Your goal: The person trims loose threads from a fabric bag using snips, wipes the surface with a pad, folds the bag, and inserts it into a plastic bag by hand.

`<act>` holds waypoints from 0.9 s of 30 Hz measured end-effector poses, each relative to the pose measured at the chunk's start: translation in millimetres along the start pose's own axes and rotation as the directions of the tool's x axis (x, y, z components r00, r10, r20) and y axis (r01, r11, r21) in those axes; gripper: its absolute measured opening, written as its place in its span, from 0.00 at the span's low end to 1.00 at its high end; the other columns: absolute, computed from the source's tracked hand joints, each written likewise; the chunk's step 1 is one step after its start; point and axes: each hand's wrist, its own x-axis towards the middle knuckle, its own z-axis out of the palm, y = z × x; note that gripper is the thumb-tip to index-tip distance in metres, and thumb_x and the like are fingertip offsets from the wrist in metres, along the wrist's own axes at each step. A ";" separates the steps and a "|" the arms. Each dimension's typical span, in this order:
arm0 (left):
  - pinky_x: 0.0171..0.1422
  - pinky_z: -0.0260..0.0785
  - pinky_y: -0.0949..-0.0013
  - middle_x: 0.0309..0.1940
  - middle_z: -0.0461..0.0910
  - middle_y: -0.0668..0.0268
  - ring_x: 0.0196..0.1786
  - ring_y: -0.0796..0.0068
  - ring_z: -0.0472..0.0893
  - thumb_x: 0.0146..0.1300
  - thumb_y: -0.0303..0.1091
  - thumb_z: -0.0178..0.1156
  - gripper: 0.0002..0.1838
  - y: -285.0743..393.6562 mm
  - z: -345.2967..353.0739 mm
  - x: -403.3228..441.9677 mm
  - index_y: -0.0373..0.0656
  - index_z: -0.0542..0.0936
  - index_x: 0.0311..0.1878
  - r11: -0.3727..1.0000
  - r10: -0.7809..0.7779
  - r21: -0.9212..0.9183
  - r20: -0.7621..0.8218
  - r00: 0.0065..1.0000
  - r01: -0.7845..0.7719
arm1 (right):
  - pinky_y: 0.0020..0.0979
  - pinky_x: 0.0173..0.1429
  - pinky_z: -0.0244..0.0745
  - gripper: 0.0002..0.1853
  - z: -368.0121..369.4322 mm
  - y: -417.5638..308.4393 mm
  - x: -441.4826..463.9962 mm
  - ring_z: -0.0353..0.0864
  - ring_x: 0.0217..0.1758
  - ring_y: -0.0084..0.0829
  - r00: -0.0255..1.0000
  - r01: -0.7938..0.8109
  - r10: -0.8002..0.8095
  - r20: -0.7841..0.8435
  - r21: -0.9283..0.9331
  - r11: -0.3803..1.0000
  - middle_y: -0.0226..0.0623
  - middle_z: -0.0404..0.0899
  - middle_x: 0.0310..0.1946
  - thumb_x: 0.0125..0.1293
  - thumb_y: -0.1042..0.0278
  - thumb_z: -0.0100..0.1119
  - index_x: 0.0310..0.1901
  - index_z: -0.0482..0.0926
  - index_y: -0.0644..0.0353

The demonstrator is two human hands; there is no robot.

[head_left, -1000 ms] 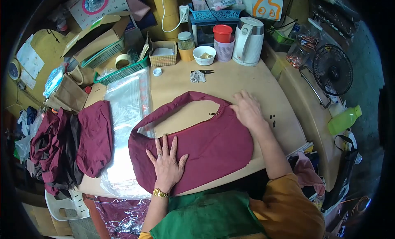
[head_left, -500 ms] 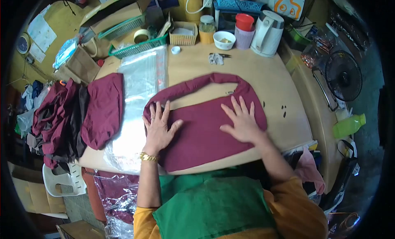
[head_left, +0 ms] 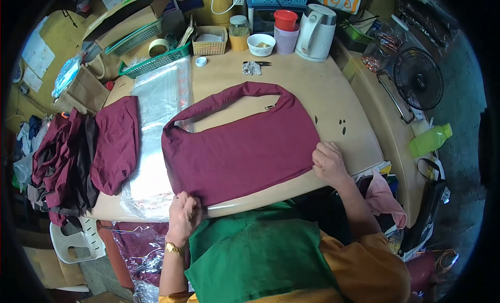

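A maroon cloth shoulder bag (head_left: 242,151) lies flat on the table, its padded strap looped toward the far side. A small zipper pull (head_left: 271,106) shows near the strap's right base. My left hand (head_left: 185,213) is closed on the bag's lower left corner at the table's front edge. At the bag's right side, my right hand (head_left: 329,161) is also closed, pinching its lower right edge. The fingertips of both hands are partly hidden by the curled fingers.
Clear plastic bags (head_left: 161,105) lie left of the bag, beside another folded maroon bag (head_left: 115,145) and a heap of maroon cloth (head_left: 58,159). Along the back stand a green basket (head_left: 156,63), a bowl (head_left: 261,44) and a white kettle (head_left: 316,33). Small snips (head_left: 264,64) lie nearer.
Both hands have left the bag's upper surface, where they lay spread, and moved to its lower corners, closing there. The camera view has shifted, so the table scene sits further left.
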 end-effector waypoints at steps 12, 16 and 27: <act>0.79 0.43 0.43 0.75 0.57 0.53 0.78 0.50 0.52 0.62 0.43 0.63 0.34 57.3 -22.8 73.9 0.50 0.66 0.72 0.985 -0.130 0.119 0.010 0.991 0.128 | 0.44 0.65 0.69 0.23 9.6 53.8 32.4 0.76 0.61 0.52 0.985 -0.173 0.152 -0.084 -0.434 0.884 0.55 0.69 0.64 0.70 0.62 0.54 0.63 0.70 0.65; 0.77 0.34 0.32 0.78 0.51 0.55 0.80 0.47 0.47 0.65 0.61 0.54 0.40 27.6 36.5 74.4 0.53 0.61 0.76 0.934 -0.220 0.295 0.028 0.975 0.203 | 0.48 0.68 0.66 0.35 2.0 36.8 -14.3 0.74 0.64 0.54 0.863 -0.245 0.401 0.308 -0.439 0.865 0.55 0.62 0.70 0.67 0.52 0.58 0.68 0.64 0.66; 0.77 0.33 0.32 0.77 0.51 0.53 0.79 0.46 0.48 0.68 0.63 0.48 0.39 36.4 44.8 106.6 0.51 0.60 0.76 0.952 -0.174 0.261 0.040 0.984 0.158 | 0.63 0.77 0.37 0.36 36.9 -68.7 70.3 0.49 0.78 0.53 0.968 -0.138 0.171 0.184 -0.179 0.974 0.51 0.55 0.74 0.65 0.41 0.57 0.71 0.65 0.49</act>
